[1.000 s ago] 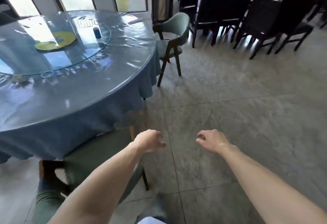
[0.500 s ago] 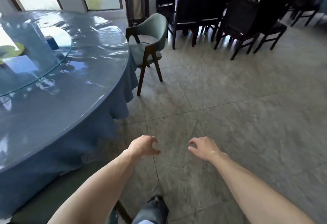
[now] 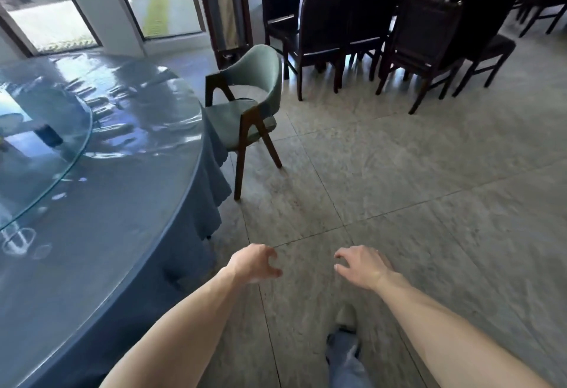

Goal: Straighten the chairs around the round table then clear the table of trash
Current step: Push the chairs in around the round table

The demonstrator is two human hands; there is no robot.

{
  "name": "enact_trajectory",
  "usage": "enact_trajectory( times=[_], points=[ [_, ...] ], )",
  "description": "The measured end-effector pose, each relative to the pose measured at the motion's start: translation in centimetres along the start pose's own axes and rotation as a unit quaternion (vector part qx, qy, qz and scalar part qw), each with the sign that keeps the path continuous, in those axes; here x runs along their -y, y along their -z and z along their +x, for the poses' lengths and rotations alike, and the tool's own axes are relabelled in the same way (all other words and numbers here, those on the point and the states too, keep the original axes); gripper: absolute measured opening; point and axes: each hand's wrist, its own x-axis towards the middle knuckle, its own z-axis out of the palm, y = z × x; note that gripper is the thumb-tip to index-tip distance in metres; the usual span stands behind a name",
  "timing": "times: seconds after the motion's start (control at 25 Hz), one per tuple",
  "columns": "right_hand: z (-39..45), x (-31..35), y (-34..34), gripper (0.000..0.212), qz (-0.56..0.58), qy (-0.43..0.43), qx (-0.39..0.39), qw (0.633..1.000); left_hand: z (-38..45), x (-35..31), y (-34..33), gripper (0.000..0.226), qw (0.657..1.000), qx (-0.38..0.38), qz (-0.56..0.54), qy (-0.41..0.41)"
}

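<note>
We hold both hands out over the tiled floor (image 3: 429, 173), empty: our left hand (image 3: 253, 263) and right hand (image 3: 363, 266) each have a loose, apart grip with curled fingers. The round tabletop (image 3: 129, 203), under a blue cloth, lies to our left. A green chair (image 3: 245, 105) stands ahead at its edge, angled outward. Dark chairs (image 3: 399, 26) cluster beyond.
</note>
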Motion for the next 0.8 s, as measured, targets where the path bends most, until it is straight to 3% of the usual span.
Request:
enact_trajectory(
  times=[0.48, 0.8],
  points=[
    [23.8, -14.3, 16.8, 0.043, -0.01, 0.057, -0.007, 0.998, 22.4, -10.7, 13.7, 0.06, 0.998, -0.007, -0.039, 0.045],
    [37.8, -16.5, 24.7, 0.045, -0.038, 0.105, 0.01, 0.994, 34.7, -9.4, 19.5, 0.06, 0.991, -0.032, -0.099, 0.078]
  ],
)
